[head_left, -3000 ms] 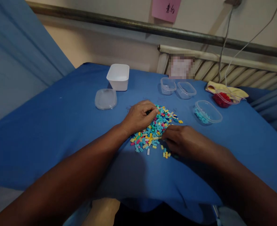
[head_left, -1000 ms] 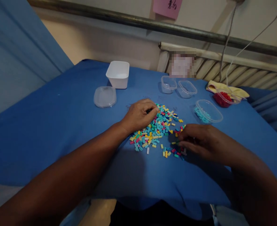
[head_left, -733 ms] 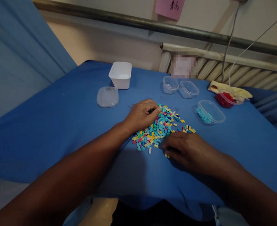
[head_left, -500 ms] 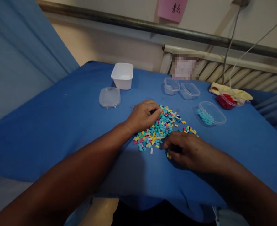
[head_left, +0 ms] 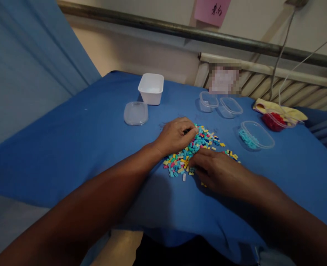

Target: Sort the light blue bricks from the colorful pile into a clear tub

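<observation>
A heap of small building bricks (head_left: 177,164), mostly turquoise with yellow, pink, green and white ones, lies on the blue cloth. My left hand (head_left: 177,135) rests against the heap's left edge, its fingers curled and the thumb close to the index fingertip. Whatever is between those fingertips is too small to make out. From the right, my right hand (head_left: 217,168) reaches over the near side of the heap. Its fingers are bent down to the bricks, with the thumb apart from them; the palm side is hidden.
Behind the heap stand a white tub (head_left: 151,90), a clear lid (head_left: 136,113) and two small clear boxes. To the right, one clear box (head_left: 259,135) holds turquoise pieces and another (head_left: 274,122) red pieces, beside a yellow cloth (head_left: 287,108). A radiator (head_left: 258,83) lines the wall.
My right hand has moved left and slightly up onto the bricks. My left hand keeps its place at the heap. The whole view has shifted a little.
</observation>
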Demonstrator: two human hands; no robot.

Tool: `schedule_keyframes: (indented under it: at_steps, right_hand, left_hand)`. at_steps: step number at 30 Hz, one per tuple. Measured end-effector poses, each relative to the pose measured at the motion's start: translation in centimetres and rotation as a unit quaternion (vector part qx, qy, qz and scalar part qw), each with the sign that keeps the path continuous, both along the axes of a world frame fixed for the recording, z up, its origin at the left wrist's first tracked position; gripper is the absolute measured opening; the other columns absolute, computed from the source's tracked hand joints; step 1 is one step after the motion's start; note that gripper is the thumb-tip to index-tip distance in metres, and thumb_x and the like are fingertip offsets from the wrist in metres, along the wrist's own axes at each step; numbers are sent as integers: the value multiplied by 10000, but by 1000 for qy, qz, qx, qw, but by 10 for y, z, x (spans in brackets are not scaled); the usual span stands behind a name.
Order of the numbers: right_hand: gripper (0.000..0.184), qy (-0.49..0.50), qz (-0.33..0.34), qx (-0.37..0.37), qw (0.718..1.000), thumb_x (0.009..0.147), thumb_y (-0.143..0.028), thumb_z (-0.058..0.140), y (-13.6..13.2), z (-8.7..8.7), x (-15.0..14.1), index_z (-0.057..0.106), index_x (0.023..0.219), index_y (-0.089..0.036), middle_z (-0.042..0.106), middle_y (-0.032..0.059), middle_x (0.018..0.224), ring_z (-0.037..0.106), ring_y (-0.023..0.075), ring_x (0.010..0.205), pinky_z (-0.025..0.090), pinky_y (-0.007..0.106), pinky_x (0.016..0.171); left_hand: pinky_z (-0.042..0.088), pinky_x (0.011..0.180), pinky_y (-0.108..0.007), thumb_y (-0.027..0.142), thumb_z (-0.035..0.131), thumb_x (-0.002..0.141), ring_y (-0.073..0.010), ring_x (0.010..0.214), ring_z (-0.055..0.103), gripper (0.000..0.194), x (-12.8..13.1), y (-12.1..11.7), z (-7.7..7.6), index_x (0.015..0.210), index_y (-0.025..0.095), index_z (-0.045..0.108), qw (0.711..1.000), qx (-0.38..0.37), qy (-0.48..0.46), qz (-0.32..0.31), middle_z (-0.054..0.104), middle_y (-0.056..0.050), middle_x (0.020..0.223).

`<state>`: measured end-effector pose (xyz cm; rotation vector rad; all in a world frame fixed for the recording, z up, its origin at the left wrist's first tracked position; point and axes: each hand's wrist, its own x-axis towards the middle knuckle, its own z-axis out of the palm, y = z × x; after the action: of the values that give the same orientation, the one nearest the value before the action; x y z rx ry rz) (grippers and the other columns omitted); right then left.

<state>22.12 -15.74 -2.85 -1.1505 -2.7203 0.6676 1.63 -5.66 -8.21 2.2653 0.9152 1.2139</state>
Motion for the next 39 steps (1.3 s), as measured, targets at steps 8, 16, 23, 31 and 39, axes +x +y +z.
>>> schedule_keyframes:
  at_steps: [8, 16, 23, 31, 39]
  right_hand:
    - [162, -10, -7, -26, 1000, 1022, -132, 651, -3, 6, -2, 758, 1121, -204, 742, 88, 1113, 700, 241, 985, 483, 349, 856]
    - [143, -5, 0, -33, 999, 1017, -123, 667, -1, 3, -5, 779, 1049, -204, 728, 79, 1081, 686, 219, 949, 482, 339, 842]
    - [134, -11, -2, -24, 1000, 998, -128, 697, -1, 1, -7, 791, 1046, -212, 735, 82, 1066, 677, 216, 924, 470, 325, 818]
    - [162, -16, -14, -49, 999, 977, -83, 643, -4, 7, -7, 763, 993, -191, 740, 67, 1008, 667, 205, 876, 446, 325, 791]
    - [164, -7, -1, -50, 999, 1002, -92, 639, -4, 4, -9, 769, 972, -188, 731, 71, 1034, 671, 202, 886, 444, 329, 785]
  left_hand:
    - [580, 942, -416, 286, 634, 1037, -240, 995, 730, 210, 0, 1, -1, 907, 203, 777, 1000, -2, 1, -1, 790, -69, 1016]
    - [579, 939, -412, 271, 633, 1031, -237, 992, 728, 200, 0, -1, 1, 908, 208, 778, 1000, -1, 5, 2, 790, -64, 1008]
    - [577, 919, -409, 267, 636, 1030, -242, 983, 728, 206, 0, 1, -1, 897, 194, 776, 1000, 8, 0, 0, 783, -76, 997]
    - [584, 932, -409, 273, 629, 1036, -244, 1000, 724, 210, 0, -1, 0, 884, 208, 759, 1000, -3, 6, 0, 781, -76, 1010]
    - [583, 950, -419, 287, 625, 1032, -248, 1008, 718, 214, 0, -1, 0, 890, 210, 766, 1000, -11, 9, 4, 780, -72, 1012]
